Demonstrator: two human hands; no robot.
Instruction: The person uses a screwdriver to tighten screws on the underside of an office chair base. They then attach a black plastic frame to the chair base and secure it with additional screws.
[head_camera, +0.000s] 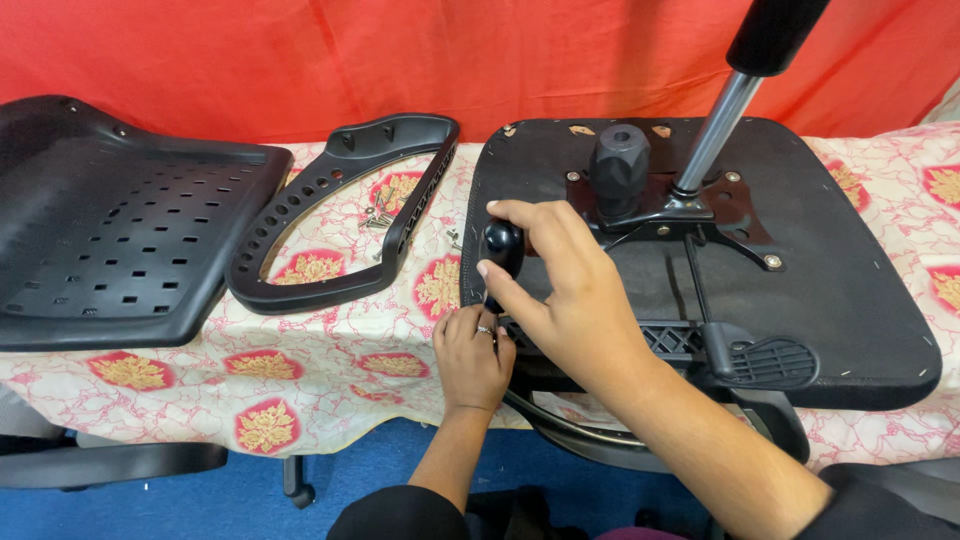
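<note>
Armrest fitting: right hand pinches a black screwdriver handle at the upturned seat pan; left hand, grip curled closed, steadies the armrest bracket. Next move likely needs steady downward turning.

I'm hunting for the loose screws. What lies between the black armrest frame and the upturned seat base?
Head view: patterned tablecloth, with a few small screws on it; more screws lie inside the armrest frame, left of the seat base.

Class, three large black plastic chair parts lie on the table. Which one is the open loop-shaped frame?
The curved black armrest frame in the middle: it rings bare cloth, unlike the perforated backrest panel and the seat base.
</note>
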